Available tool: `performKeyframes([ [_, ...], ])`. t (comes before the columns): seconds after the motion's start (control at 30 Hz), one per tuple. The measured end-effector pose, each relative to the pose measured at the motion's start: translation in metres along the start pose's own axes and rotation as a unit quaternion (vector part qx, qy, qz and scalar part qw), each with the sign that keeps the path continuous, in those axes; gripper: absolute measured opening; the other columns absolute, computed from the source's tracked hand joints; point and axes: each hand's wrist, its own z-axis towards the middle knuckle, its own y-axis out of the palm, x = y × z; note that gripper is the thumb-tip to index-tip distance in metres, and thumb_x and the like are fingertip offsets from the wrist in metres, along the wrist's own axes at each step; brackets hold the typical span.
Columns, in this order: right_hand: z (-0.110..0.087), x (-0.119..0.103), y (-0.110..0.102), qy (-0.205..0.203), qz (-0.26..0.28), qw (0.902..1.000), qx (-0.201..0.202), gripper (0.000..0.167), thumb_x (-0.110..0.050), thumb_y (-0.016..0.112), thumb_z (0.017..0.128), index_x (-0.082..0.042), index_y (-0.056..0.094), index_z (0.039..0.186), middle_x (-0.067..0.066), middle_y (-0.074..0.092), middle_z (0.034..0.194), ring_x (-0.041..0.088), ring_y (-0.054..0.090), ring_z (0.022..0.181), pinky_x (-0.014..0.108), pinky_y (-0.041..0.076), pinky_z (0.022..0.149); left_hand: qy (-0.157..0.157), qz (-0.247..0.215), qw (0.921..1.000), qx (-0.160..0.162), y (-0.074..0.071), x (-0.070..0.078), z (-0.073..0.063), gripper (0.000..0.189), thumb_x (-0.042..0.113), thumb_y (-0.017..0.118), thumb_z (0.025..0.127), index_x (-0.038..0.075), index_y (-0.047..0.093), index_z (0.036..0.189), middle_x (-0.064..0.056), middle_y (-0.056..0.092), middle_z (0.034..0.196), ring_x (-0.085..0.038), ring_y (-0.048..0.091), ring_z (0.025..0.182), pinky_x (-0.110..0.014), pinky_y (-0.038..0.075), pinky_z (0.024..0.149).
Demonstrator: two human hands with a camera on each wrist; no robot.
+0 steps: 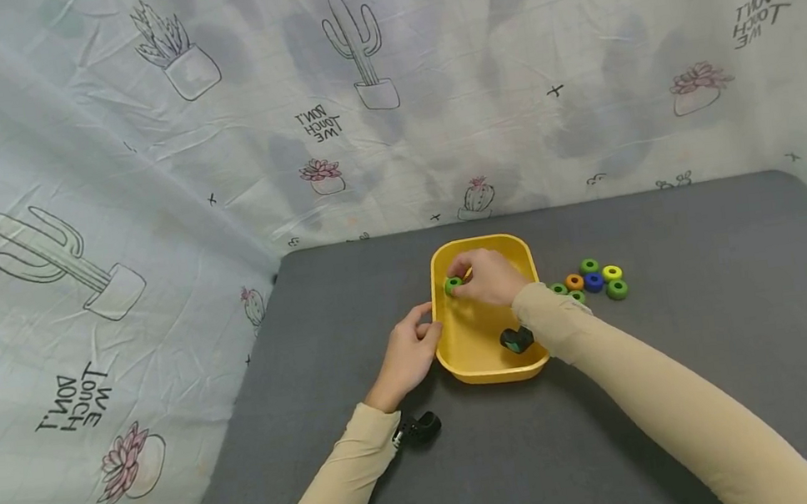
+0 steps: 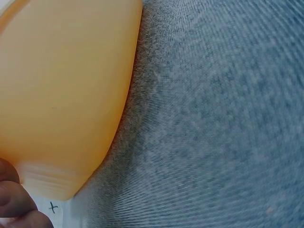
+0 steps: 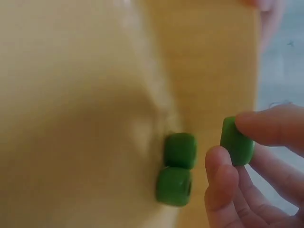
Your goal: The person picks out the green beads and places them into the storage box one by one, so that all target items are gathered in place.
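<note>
My right hand point(image 1: 490, 277) is over the far left part of a yellow plastic bin point(image 1: 494, 376). Between its thumb and fingers it pinches a green bead point(image 3: 236, 141), seen up close in the right wrist view. Below that, two more green beads point(image 3: 180, 151) lie side by side in the bin, against its wall. My left hand point(image 1: 407, 354) holds the bin's left side, fingers at the rim. In the left wrist view, its curled fingers point(image 2: 16, 199) show beside the bin's outer wall.
Right of the bin, a loose group of beads lies on the grey table point(image 1: 723, 330): several green, an orange bead point(image 1: 574, 282), a blue bead point(image 1: 593, 282) and a yellow bead point(image 1: 611, 272). The right sleeve point(image 1: 571, 324) partly covers the group. A printed curtain point(image 1: 427, 72) hangs behind the table.
</note>
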Motion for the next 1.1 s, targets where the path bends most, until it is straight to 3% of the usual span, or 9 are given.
performKeyframes([
  [0.2,0.005,0.0,0.006,0.004,-0.029,0.9995,-0.013,0.022,-0.012,0.078,0.093,-0.005,0.075,0.114,0.014,0.073,0.112,0.029,0.068,0.104,0.044,0.054,0.095,-0.001,0.008,1.0,0.002,-0.001,0.0,-0.001,0.045,0.015,0.052,0.109,-0.001,0.049,0.151,-0.014,0.071,0.082,-0.01,0.044,0.051,-0.024,0.037,0.052],
  [0.43,0.012,0.001,0.013,0.013,-0.048,0.9981,-0.036,0.018,-0.009,0.077,0.094,-0.005,0.075,0.111,0.011,0.075,0.107,0.026,0.068,0.099,0.042,0.055,0.093,0.0,0.006,1.0,-0.002,-0.001,0.0,-0.002,0.045,0.017,0.052,0.109,0.001,0.05,0.151,-0.013,0.067,0.077,-0.009,0.042,0.05,-0.024,0.037,0.052],
  [0.73,0.016,0.001,0.017,0.007,-0.094,0.9948,-0.037,0.022,-0.007,0.08,0.091,-0.002,0.075,0.113,0.013,0.074,0.106,0.027,0.068,0.097,0.042,0.056,0.093,0.003,0.012,0.9999,0.001,-0.001,0.0,0.0,0.045,0.017,0.053,0.108,0.0,0.05,0.15,-0.017,0.078,0.104,-0.012,0.051,0.058,-0.025,0.042,0.059],
  [1.1,0.016,0.002,0.016,0.007,-0.092,0.9955,-0.019,0.022,-0.005,0.079,0.091,-0.001,0.076,0.112,0.015,0.074,0.106,0.029,0.067,0.098,0.043,0.056,0.091,0.004,0.019,0.9998,0.002,-0.002,-0.001,0.0,0.045,0.017,0.053,0.108,0.0,0.05,0.15,-0.016,0.078,0.1,-0.011,0.048,0.056,-0.024,0.04,0.057],
])
